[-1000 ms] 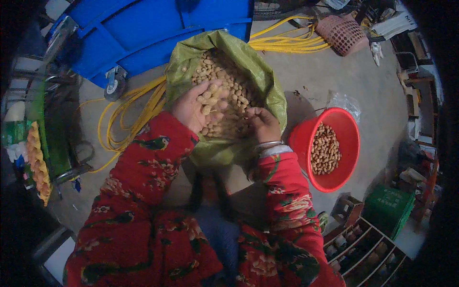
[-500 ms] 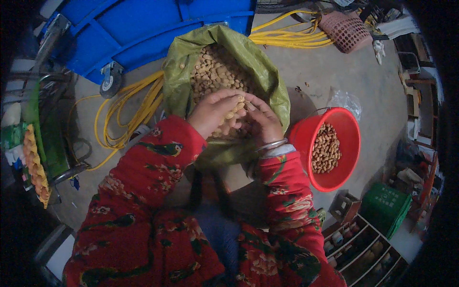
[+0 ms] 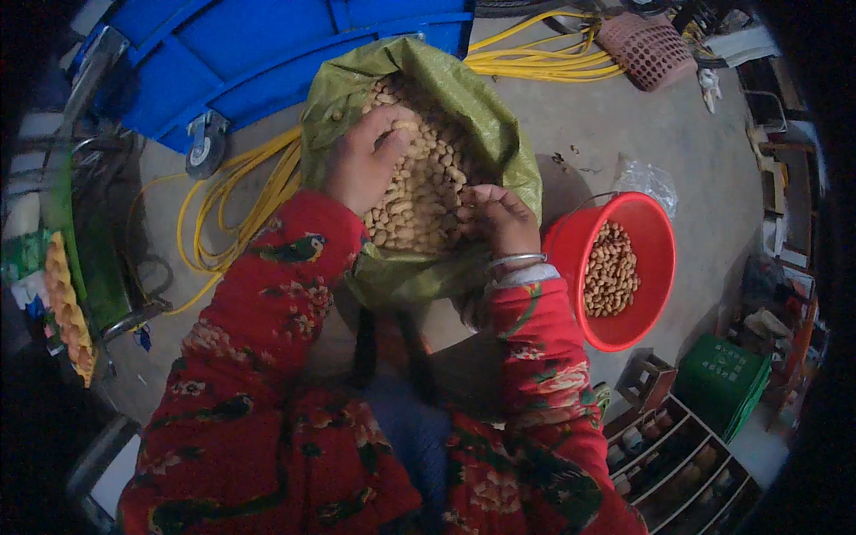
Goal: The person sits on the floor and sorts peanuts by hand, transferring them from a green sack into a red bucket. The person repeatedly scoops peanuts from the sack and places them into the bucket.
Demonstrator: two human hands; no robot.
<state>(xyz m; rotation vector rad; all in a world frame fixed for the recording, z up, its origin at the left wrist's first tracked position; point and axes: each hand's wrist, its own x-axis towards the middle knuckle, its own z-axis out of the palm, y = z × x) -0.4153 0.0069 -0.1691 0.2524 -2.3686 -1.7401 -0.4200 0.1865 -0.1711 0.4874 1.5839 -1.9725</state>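
An olive-green woven sack (image 3: 510, 147) stands with its mouth rolled back, holding many unshelled peanuts (image 3: 412, 209). Over the left side of its mouth is my left hand (image 3: 361, 165), its fingers curled round, with a pale peanut (image 3: 406, 127) showing at the fingertips. My right hand (image 3: 506, 221) is at the sack's right inner edge, thumb and fingertips pinched together low over the nuts; whatever they hold is too small and dark to name. To the right stands a red bucket (image 3: 658, 294) with more unshelled peanuts (image 3: 611, 272) inside.
Behind the sack is a blue panel (image 3: 267, 53) with a caster wheel (image 3: 207, 147). Yellow hose (image 3: 201, 245) lies coiled on the left. A pink basket (image 3: 644, 52), a clear plastic bag (image 3: 646, 183), a green bin (image 3: 720, 379) and a rack (image 3: 682, 459) are on the right.
My hands were together over the sack with peanuts between them. They have come apart: the left moved up and left, the right slightly lower and right, among the nuts.
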